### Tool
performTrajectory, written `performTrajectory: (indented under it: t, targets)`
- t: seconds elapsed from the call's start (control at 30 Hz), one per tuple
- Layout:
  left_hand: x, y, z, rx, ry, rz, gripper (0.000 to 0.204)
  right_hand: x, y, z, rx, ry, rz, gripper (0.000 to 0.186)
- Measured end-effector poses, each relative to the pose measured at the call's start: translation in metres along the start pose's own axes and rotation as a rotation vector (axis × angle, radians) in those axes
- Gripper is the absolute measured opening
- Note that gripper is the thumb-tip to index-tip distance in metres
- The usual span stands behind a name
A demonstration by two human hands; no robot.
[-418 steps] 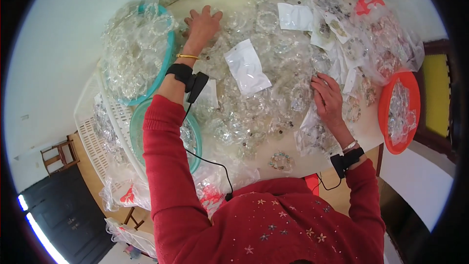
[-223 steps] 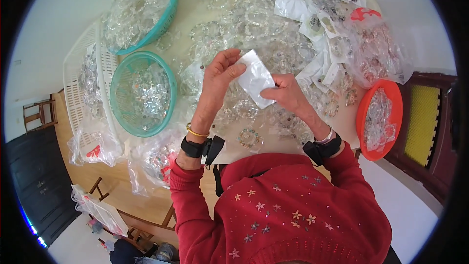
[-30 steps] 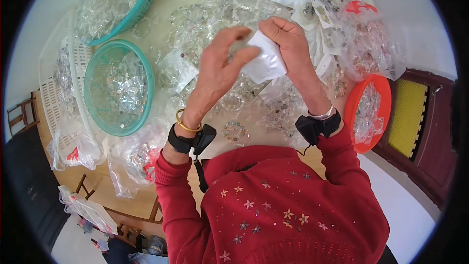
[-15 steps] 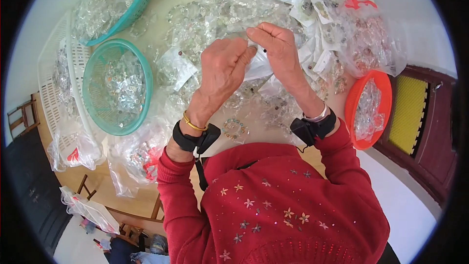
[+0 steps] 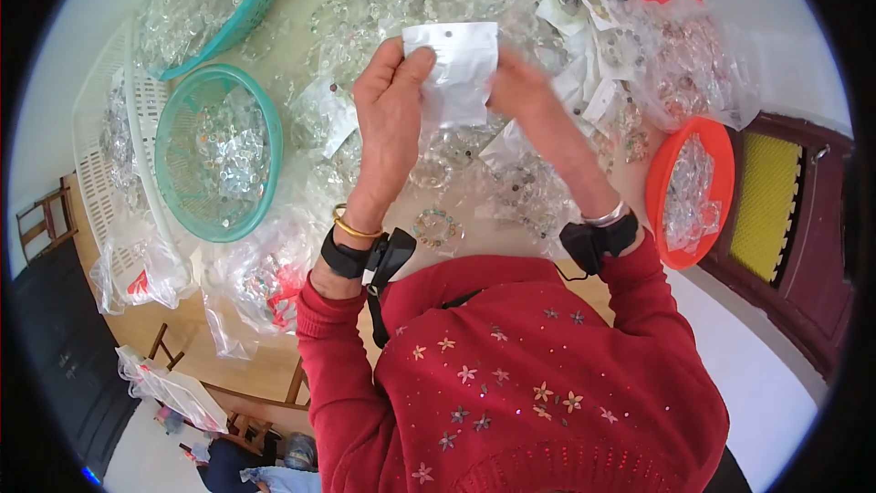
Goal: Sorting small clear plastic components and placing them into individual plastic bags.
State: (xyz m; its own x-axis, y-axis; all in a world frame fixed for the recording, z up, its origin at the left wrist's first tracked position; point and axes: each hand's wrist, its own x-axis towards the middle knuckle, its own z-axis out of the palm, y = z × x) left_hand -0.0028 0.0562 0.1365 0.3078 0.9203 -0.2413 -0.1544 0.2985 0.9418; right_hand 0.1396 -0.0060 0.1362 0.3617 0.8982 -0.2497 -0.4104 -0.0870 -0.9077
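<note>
Your left hand (image 5: 391,102) pinches the white hang-hole pouch (image 5: 460,82) by its left edge, your right hand (image 5: 524,89) at its right, grip blurred.

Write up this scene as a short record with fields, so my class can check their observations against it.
Left grip: pinches the left edge of a flat white rectangular packet
Right grip: motion-blurred at the packet's right edge; hold unclear
Before the person: multicoloured bead bracelet in clear plastic
To the left: two turquoise plastic baskets; white slatted plastic crate
To the right: oval red plastic basin holding clear bags
</note>
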Motion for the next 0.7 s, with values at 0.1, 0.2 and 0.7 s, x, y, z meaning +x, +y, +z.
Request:
performTrajectory:
  t: [0.1,0.2,0.7]
  targets:
    - [0.007,0.000,0.009,-0.023,-0.116,0.056,0.010,-0.010,0.022,-0.018,-0.141,-0.220,0.094,0.029]
    - [0.001,-0.010,-0.015,-0.071,-0.040,0.120,0.014,-0.010,0.018,-0.040,-0.095,0.095,0.160,0.027]
    - [-0.073,-0.062,-0.083,0.829,-0.023,0.310,0.022,-0.022,0.009,-0.083,-0.252,-0.030,0.174,0.029]
